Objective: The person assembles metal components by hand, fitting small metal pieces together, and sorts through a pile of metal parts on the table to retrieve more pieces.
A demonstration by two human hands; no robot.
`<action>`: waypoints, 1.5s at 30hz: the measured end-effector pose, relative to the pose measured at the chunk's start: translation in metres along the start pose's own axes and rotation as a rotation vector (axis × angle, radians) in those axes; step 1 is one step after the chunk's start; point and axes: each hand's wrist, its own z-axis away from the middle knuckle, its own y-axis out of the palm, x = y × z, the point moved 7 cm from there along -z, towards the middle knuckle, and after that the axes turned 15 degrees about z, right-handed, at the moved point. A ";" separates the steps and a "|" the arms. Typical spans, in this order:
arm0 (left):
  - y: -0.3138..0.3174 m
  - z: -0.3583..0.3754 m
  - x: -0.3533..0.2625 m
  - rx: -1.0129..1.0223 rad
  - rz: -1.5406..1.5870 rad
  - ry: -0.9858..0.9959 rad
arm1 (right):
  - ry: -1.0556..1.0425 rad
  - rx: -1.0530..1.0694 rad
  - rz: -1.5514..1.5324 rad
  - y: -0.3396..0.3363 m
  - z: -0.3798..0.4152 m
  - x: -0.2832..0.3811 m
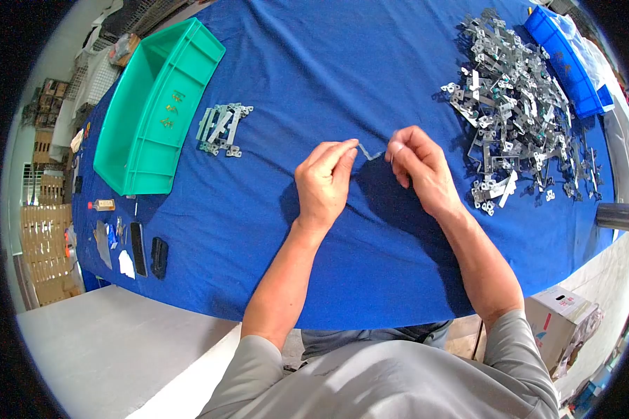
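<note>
My left hand (323,183) pinches one end of a small bent metal bracket (372,155) between thumb and fingertips. The bracket's free end points toward my right hand (424,167), above the blue cloth. On the right hand the fingers are curled and the thumb closes against them; whatever lies between them is too small to make out. To the left, a small group of similar metal brackets (221,130) lies in rough rows. A large heap of loose metal brackets (514,105) spreads over the cloth on the right.
A green plastic bin (162,140) stands at the left, and a blue bin (569,66) at the far right. Near the left edge lie a small bottle (103,205), a phone (138,249) and a black case (159,258). Blue cloth (300,77) covers the table.
</note>
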 end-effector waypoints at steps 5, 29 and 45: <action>-0.006 0.002 0.014 -0.053 0.072 -0.236 | -0.116 0.052 0.251 0.010 0.006 0.005; 0.002 0.001 -0.013 0.041 -0.127 0.128 | -0.067 0.011 0.271 0.009 0.004 0.006; -0.006 0.002 0.007 -0.049 -0.032 -0.103 | -0.128 0.034 0.375 0.009 0.006 0.005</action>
